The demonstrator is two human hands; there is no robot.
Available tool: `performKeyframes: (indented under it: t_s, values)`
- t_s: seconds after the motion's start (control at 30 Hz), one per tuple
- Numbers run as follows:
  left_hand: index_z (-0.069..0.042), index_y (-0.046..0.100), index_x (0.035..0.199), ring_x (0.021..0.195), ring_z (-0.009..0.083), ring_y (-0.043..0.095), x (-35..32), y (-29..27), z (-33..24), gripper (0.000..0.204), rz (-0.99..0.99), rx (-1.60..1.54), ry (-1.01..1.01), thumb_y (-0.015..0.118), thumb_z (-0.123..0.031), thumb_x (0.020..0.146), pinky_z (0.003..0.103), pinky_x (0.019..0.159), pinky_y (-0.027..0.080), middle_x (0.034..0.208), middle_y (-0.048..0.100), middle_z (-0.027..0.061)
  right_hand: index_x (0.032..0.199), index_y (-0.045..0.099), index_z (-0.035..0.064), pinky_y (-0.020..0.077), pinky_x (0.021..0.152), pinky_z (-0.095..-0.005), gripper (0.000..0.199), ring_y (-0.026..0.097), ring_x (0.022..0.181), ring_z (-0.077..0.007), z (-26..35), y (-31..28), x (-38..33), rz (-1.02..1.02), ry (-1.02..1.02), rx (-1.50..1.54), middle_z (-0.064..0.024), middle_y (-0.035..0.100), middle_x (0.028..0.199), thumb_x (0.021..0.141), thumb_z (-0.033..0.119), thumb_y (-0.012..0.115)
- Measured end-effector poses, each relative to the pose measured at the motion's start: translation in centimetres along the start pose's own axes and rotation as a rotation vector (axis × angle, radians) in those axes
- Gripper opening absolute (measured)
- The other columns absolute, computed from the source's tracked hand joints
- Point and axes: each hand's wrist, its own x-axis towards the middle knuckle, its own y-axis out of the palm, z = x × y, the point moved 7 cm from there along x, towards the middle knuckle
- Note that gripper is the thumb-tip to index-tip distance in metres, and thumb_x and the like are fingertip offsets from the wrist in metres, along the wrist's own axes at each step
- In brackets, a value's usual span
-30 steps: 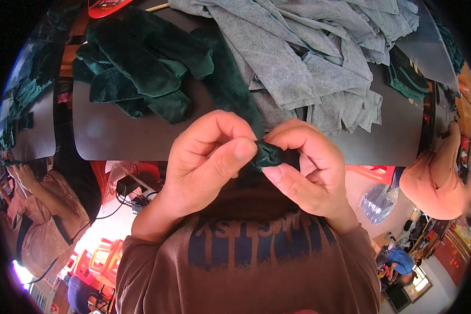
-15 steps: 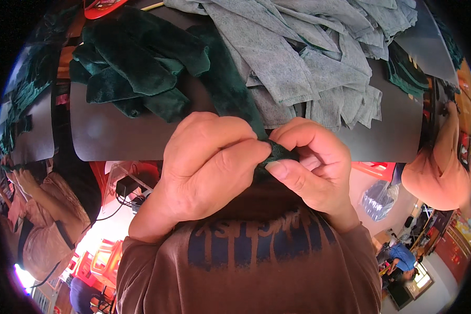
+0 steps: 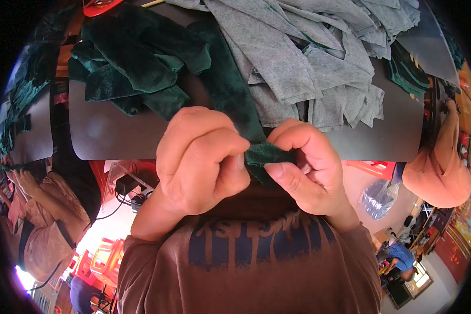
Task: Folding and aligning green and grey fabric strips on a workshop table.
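Pinching a green strip (image 3: 269,154) at the centre of the frame, you have both hands closed on it. Your left hand (image 3: 201,159) is curled, its thumb and forefinger at the strip's left end; your right hand (image 3: 311,170) grips the other end between thumb and forefinger. The strip spans the small gap between them, in front of the near edge of the table (image 3: 110,131). A green pile (image 3: 131,57) lies at the upper left, and a grey pile (image 3: 309,73) covers the top centre and right.
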Motion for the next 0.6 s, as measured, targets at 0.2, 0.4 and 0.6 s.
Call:
performKeyframes:
  t_s: [0.2, 0.4, 0.6]
  values:
    - [0.001, 0.056, 0.082, 0.065, 0.0219, 0.053, -0.4, -0.2, 0.6, 0.027, 0.056, 0.0, -0.071, 0.063, 0.009, 0.057, 0.027, 0.054, 0.044, 0.078, 0.054, 0.0126, 0.091, 0.05, -0.0008, 0.0395, 0.064, -0.0279, 0.017, 0.049, 0.069, -0.0218, 0.0, 0.1, -0.1, -0.029, -0.037, -0.029, -0.0114, 0.05, 0.08, 0.077, 0.002, 0.061]
    - [0.005, 0.052, 0.104, 0.061, 0.0223, 0.052, -0.6, 1.6, 1.0, 0.035, 0.257, -0.417, -0.266, 0.064, -0.007, 0.073, 0.028, 0.058, 0.044, 0.079, 0.055, 0.0121, 0.091, 0.051, -0.0001, 0.0409, 0.061, -0.0278, 0.019, 0.051, 0.067, -0.0218, 0.9, 0.2, -0.1, -0.056, -0.178, -0.083, -0.0108, 0.053, 0.079, 0.077, 0.004, 0.063]
    - [0.0, 0.053, 0.104, 0.064, 0.0174, 0.051, -2.7, 1.5, 1.6, 0.028, 0.224, -0.608, -0.566, 0.062, -0.01, 0.079, 0.028, 0.058, 0.042, 0.079, 0.054, 0.0081, 0.092, 0.052, 0.0005, 0.0419, 0.063, -0.024, 0.015, 0.053, 0.068, -0.0151, -0.2, 0.8, -0.1, 0.007, 0.027, 0.021, -0.0087, 0.055, 0.079, 0.083, 0.009, 0.06]
